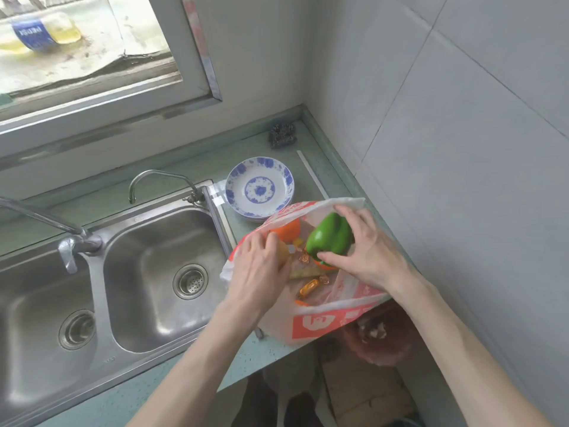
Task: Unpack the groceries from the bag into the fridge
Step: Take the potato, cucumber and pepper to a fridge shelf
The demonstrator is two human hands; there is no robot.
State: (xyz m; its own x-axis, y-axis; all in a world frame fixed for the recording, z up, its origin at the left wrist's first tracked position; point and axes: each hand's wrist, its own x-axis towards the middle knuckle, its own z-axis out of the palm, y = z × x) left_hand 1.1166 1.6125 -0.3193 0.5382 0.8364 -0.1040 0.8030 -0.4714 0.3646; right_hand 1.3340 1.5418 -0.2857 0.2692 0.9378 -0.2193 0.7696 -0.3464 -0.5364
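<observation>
Unpacking step: right hand (366, 251) grips green pepper (331, 237) just above open bag (323, 322), right of sink (160, 272); left hand (258, 266) closes on yellow item inside. Next, prob.: lift clear, carry to fridge, not in view.

Grey tiled walls (462, 118), window (92, 57) above, green countertop (261, 146), steel double sink (138, 272), daylight
</observation>
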